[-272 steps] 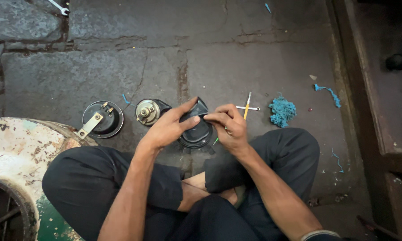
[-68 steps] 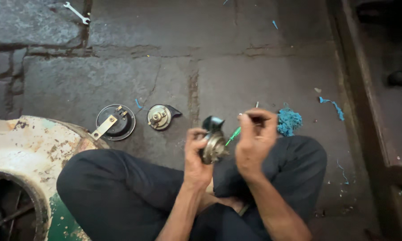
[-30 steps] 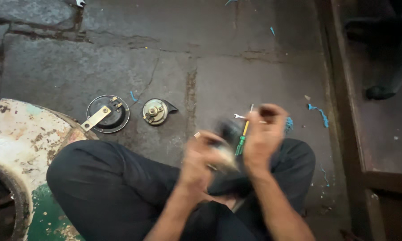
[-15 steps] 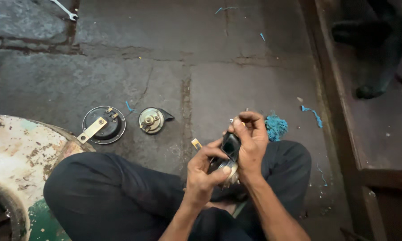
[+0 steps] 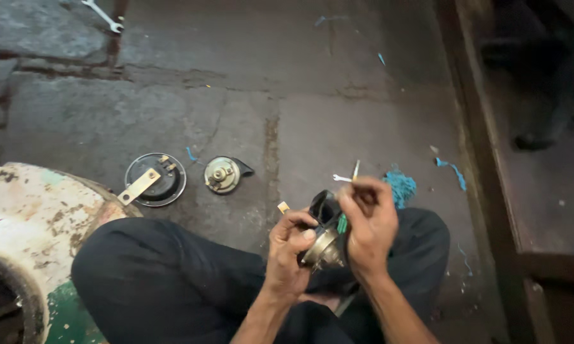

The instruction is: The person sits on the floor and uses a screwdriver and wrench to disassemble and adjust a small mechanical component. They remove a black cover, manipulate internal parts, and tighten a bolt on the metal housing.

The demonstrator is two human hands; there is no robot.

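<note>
Over the crossed legs (image 5: 172, 280), above the lap, sits a small round horn (image 5: 322, 245), held up off the floor (image 5: 299, 95) and close under the eyes, likely so the work on it can be seen. Cupped from below and from the left by the left hand (image 5: 287, 251), fingers closed round its brassy rim, thumb on top: a steadying grip, with the black open end tilted up and away. Closed over it from the right by the right hand (image 5: 366, 226), fingers curled and pinching a green-handled screwdriver (image 5: 342, 223), its tip hidden behind the horn, so cannot tell what it touches. Also caught in the right fingers, a thin pale stick (image 5: 355, 169) poking up past the knuckles; kind unclear.

On the floor ahead, within arm's reach, two more parts laid flat and apart from each other: a black disc (image 5: 154, 179) with a tan metal bracket across it, and just right of it a brass-coloured dome (image 5: 222, 174). Beside the right knee, a tuft of blue thread (image 5: 400, 186), with blue scraps scattered farther out. Near the left hand, a small tan bit (image 5: 283, 207) on the stone. Far off at the top left, a spanner (image 5: 102, 14), well away from both hands. At the left edge, a worn, white-painted metal body (image 5: 26, 216) pressed against the left thigh.
</note>
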